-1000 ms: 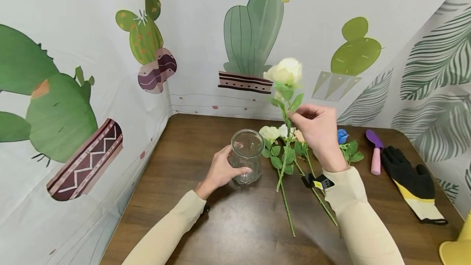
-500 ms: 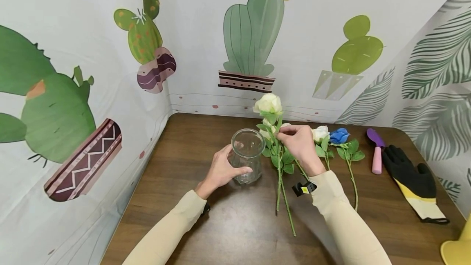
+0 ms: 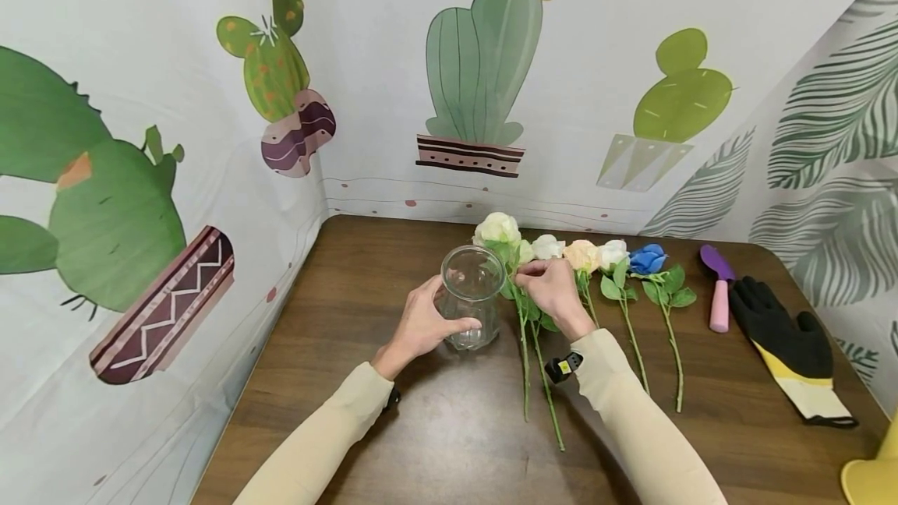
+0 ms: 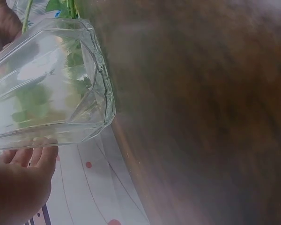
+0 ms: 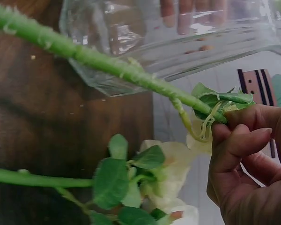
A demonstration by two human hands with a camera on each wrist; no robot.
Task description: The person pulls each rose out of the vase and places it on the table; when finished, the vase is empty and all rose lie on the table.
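Note:
A clear glass vase stands on the wooden table. My left hand grips its left side, thumb across the front and fingers behind; the left wrist view shows those fingertips against the glass. Just right of the vase, my right hand pinches the leafy stem of a cream rose between thumb and fingers. In the right wrist view the rose's green stem slants past the vase. The held bloom sits behind the vase's rim, its stem end pointing toward me and low over the table.
More artificial roses lie in a row to the right: a white one, a peach one, another white one and a blue one. Beyond are a purple trowel, a black glove and something yellow at the corner.
My right hand has brought the cream rose down and to the left, from raised above the table to beside the vase. The left hand and the vase have stayed put.

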